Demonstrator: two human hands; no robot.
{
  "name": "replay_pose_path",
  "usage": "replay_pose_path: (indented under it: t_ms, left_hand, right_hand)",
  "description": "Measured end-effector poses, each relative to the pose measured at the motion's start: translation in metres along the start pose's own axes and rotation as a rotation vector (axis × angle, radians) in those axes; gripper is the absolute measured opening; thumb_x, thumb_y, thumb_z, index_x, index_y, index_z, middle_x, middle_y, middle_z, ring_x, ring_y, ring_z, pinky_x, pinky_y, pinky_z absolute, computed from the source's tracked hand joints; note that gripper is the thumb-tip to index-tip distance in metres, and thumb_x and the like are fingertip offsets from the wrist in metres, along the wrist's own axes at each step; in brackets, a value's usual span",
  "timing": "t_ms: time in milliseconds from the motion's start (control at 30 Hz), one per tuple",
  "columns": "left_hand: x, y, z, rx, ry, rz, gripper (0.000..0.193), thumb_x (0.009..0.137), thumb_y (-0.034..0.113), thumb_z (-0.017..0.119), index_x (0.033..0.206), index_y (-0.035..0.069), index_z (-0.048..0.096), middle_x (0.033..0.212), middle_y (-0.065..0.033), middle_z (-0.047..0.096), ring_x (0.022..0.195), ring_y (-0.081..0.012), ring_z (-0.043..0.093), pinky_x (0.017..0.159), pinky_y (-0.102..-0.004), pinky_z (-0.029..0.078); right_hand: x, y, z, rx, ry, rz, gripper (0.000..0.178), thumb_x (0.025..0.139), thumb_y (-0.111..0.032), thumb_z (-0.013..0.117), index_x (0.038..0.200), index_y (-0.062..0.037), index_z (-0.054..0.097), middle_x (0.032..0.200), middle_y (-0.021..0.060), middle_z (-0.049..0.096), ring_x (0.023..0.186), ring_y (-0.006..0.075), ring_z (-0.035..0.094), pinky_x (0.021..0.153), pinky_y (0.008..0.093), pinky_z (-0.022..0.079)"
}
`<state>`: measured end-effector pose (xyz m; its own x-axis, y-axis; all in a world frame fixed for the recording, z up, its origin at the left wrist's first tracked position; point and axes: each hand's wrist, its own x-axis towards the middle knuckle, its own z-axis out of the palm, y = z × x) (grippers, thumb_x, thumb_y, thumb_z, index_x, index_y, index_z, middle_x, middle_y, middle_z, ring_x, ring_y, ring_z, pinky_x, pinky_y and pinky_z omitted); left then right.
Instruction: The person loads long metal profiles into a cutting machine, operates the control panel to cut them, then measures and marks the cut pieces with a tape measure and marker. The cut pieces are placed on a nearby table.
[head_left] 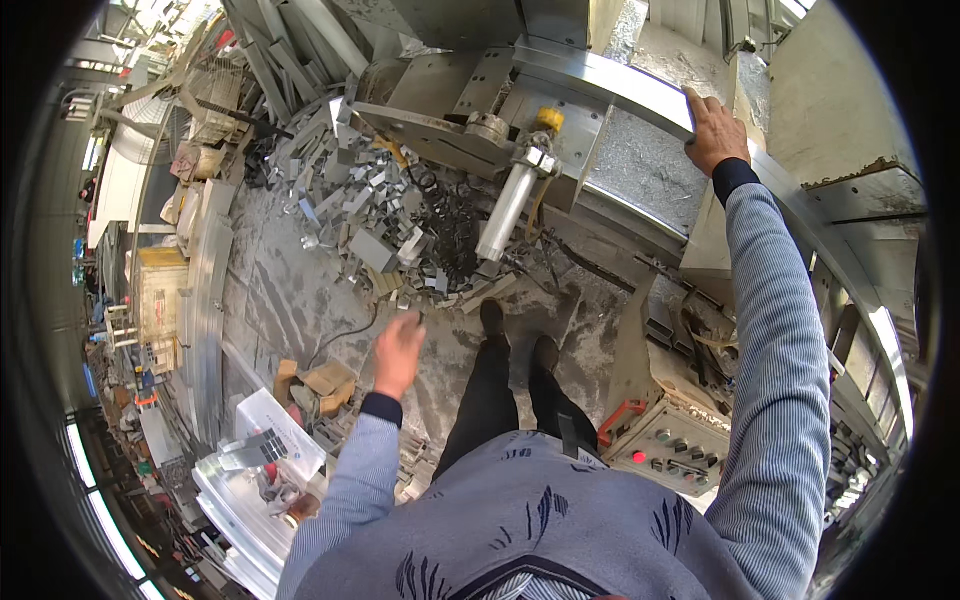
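My right hand (716,133) reaches forward to the right and rests on a long, shiny metal profile (620,80). Its fingers curl over the profile's edge. The profile lies across the bed of a machine (650,175) dusted with metal chips. Over the floor, apart from the machine, hangs my left hand (398,355) with its fingers drawn together. A small dark spot shows at its fingertips, too small to name. Between the hands, a silver cylinder (508,210) with a yellow cap (549,119) is mounted on the machine's front.
Metal offcuts (375,215) are heaped on the floor ahead. A control box (670,440) with a red button and several dark knobs stands by my right leg. Long profiles (208,310) are stacked at left, near a white box (280,432) and torn cardboard (328,385).
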<state>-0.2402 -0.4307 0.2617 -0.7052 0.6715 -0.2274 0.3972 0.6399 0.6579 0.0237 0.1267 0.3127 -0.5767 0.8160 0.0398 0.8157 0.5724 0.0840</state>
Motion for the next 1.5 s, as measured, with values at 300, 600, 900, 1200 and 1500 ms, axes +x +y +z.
replay_pose_path:
  t_ms: [300,600,900,1200,1500]
  left_hand:
    - [0.309,0.228,0.055,-0.231,0.028,0.486,0.061,0.088,0.031,0.079,0.137,0.0,0.059,0.13,-0.0234,0.066,0.118,-0.0342,0.066,0.099,-0.0431,0.052]
    - [0.378,0.259,0.1,-0.225,0.02,0.59,0.068,0.078,0.045,0.085,0.12,-0.007,0.068,0.113,-0.0256,0.072,0.106,-0.0389,0.069,0.092,-0.0433,0.055]
    - [0.365,0.263,0.095,-0.235,0.161,0.569,0.058,0.074,0.049,0.087,0.102,-0.001,0.076,0.093,-0.0202,0.075,0.088,-0.0369,0.073,0.079,-0.0424,0.057]
    - [0.362,0.267,0.084,-0.19,0.023,0.455,0.063,0.078,0.052,0.084,0.113,0.0,0.075,0.107,-0.0197,0.075,0.101,-0.0319,0.073,0.09,-0.0389,0.056]
    - [0.362,0.263,0.084,-0.267,-0.013,0.45,0.06,0.081,0.049,0.082,0.115,0.0,0.074,0.106,-0.0213,0.075,0.102,-0.0336,0.072,0.09,-0.0399,0.056]
  right_hand:
    - [-0.002,-0.01,-0.009,-0.001,-0.012,0.05,0.09,0.074,-0.003,0.077,0.153,-0.0243,0.039,0.128,0.0083,0.058,0.121,0.03,0.057,0.1,0.0444,0.046]
    - [-0.012,-0.005,0.012,-0.044,0.227,-0.078,0.1,0.074,0.006,0.074,0.16,-0.0231,0.031,0.142,0.0071,0.051,0.129,0.029,0.051,0.111,0.0429,0.042]
    - [-0.011,-0.008,0.02,-0.096,0.306,-0.155,0.077,0.088,0.011,0.055,0.158,-0.0141,0.035,0.148,0.0104,0.049,0.136,0.0314,0.047,0.113,0.0479,0.037]
    - [-0.009,-0.014,0.024,-0.144,0.271,-0.12,0.076,0.087,0.011,0.054,0.158,-0.0085,0.033,0.153,0.0126,0.046,0.143,0.0338,0.041,0.115,0.0538,0.03]
    - [-0.005,-0.019,0.025,-0.095,0.27,-0.12,0.081,0.084,0.012,0.055,0.158,-0.0117,0.032,0.143,0.0154,0.051,0.134,0.0343,0.049,0.111,0.0511,0.037]
